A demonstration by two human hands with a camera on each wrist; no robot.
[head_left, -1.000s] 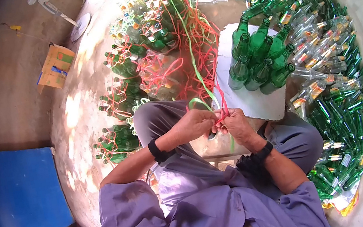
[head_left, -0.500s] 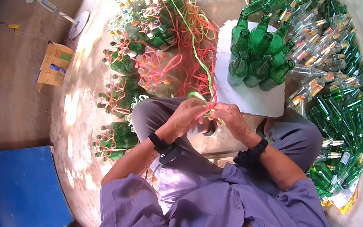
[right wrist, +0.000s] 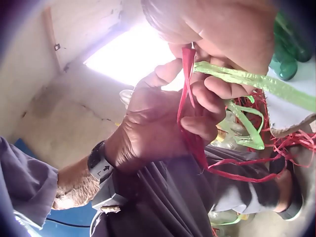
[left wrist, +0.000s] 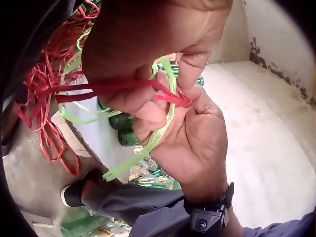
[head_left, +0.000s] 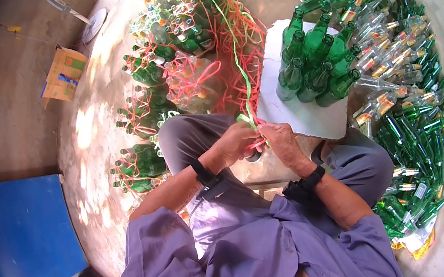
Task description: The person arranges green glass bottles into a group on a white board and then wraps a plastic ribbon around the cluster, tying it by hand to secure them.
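My left hand (head_left: 238, 143) and right hand (head_left: 282, 141) meet above the lap, fingertips close together. Between them run a red plastic strip (right wrist: 186, 74) and a light green plastic strip (left wrist: 157, 138). In the left wrist view the left hand's curled fingers hold the red strip, while the right hand pinches its folded end; the green strip crosses over the red there. The right wrist view shows the green strip (right wrist: 237, 76) passing under the right hand's fingers. Both strips lead up to a tangled heap of red and green strips (head_left: 242, 84).
Several green bottles (head_left: 315, 79) stand grouped on a white board (head_left: 272, 110) in front. Loose green and clear bottles (head_left: 406, 136) pile up along the right wall. Tied bottle bundles (head_left: 142, 159) stand at left. A cardboard box (head_left: 63, 74) sits by the wall.
Both hands have shifted slightly up and left, fingertips still together. The green end that hung below the hands no longer shows in the head view.
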